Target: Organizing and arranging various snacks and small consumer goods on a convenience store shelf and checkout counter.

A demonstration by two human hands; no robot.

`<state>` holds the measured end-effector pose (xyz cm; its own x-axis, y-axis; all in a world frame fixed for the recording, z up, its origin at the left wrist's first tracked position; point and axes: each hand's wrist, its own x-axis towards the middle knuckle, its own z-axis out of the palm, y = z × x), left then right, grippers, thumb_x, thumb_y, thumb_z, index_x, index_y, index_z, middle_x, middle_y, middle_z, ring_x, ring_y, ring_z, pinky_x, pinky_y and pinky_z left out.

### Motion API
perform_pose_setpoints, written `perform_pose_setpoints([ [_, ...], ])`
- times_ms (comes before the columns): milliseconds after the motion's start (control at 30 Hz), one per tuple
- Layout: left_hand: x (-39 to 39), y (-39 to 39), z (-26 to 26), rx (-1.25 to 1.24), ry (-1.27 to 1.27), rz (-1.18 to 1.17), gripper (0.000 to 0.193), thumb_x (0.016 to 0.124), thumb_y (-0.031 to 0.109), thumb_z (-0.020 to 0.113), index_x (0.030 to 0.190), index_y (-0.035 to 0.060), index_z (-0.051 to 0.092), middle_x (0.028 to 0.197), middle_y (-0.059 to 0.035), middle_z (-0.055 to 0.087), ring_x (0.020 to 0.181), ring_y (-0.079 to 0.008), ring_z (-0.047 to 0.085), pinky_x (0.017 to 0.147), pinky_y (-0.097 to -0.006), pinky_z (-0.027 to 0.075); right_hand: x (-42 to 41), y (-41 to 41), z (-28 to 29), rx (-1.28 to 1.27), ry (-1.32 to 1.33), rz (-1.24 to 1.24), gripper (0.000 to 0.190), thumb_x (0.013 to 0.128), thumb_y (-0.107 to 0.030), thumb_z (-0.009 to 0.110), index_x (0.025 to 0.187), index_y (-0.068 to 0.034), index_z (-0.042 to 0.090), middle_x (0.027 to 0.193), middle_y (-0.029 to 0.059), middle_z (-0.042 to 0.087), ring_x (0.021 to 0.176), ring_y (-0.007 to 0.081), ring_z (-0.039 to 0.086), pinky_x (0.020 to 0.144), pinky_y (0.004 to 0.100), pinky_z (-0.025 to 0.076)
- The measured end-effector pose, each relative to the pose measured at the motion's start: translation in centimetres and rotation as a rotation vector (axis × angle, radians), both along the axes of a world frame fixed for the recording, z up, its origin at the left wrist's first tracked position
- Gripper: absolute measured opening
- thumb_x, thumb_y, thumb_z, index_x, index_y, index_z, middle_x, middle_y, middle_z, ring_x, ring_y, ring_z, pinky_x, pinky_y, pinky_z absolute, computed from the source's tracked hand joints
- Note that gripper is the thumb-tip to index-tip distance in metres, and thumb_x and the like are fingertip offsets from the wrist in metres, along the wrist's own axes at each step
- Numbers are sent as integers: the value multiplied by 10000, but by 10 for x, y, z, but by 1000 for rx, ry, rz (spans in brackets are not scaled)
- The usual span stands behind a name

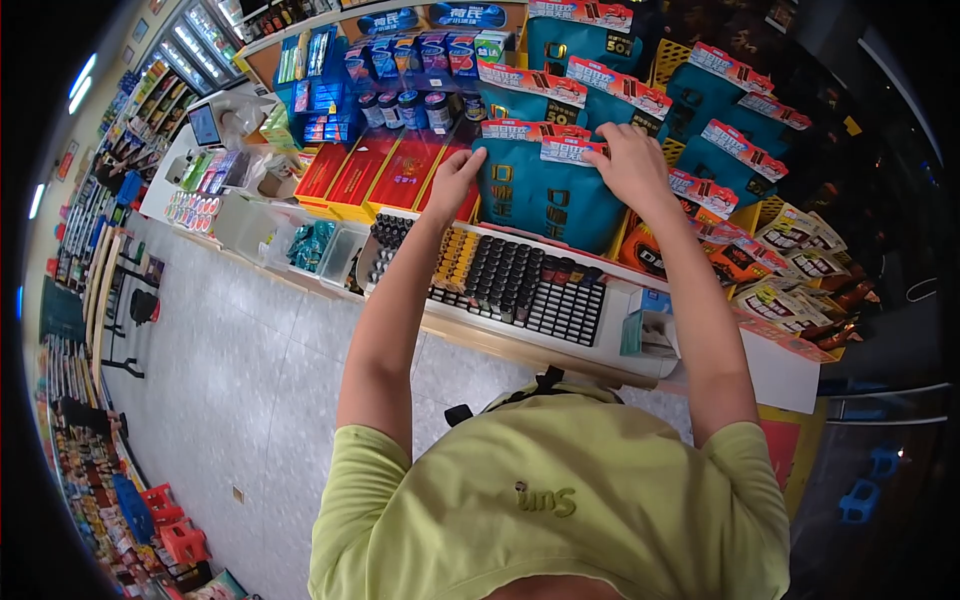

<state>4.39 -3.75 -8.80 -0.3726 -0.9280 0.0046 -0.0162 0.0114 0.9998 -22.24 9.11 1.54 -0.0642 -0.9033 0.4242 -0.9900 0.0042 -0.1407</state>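
A large teal pouch (551,196) with gold lettering stands at the front of a display rack, directly before me. My left hand (456,178) grips its upper left edge, the thumb at the side. At the upper right corner, my right hand (636,161) has its thumb on the front and its fingers over the top. Red-and-white printed header cards (566,150) cross the pouch's top. More teal pouches (585,37) rise in tiers behind it. Left of my left hand lie red and yellow cartons (405,171).
Below the pouches, a black grid tray (566,311) holds rows of small black-capped and yellow items on the white counter (630,300). Orange pouches (645,244) and cream snack packs (799,229) fill the right side. Blue candy racks (322,97) stand back left. Red stools (182,540) stand on the floor.
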Motion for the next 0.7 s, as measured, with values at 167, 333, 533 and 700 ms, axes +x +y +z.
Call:
perform_pose_setpoints([
  [167, 3, -16, 37, -547, 11, 232, 446, 897, 282, 762, 1220, 3, 633, 1081, -94, 675, 1002, -211, 639, 893, -349, 500, -22, -14, 34, -345, -96, 42, 411, 903, -349, 714, 1204, -79, 636, 1085, 132, 682, 1126, 326, 608, 937, 456, 486],
  [333, -40, -35, 130, -1281, -383, 219, 539, 766, 329, 839, 1216, 87, 669, 1126, -118, 679, 1124, -319, 590, 946, -434, 472, -89, -66, 66, -127, -245, 32, 486, 818, -361, 799, 1187, -75, 665, 1020, 105, 719, 935, 279, 685, 785, 417, 542],
  [533, -83, -61, 193, -1087, -871, -274, 416, 715, 305, 843, 1070, 101, 768, 1008, -141, 742, 955, -304, 692, 871, -397, 526, -102, -115, 81, 641, -448, 133, 385, 673, -228, 912, 962, -53, 727, 851, 26, 709, 731, 143, 640, 615, 331, 498],
  [700, -117, -75, 204, -857, -1161, -696, 452, 683, 189, 833, 1104, 49, 750, 984, -140, 756, 923, -303, 714, 819, -397, 554, -96, -132, 76, 847, -427, 17, 214, 757, -97, 843, 897, -2, 713, 843, 63, 727, 721, 165, 674, 634, 339, 523],
])
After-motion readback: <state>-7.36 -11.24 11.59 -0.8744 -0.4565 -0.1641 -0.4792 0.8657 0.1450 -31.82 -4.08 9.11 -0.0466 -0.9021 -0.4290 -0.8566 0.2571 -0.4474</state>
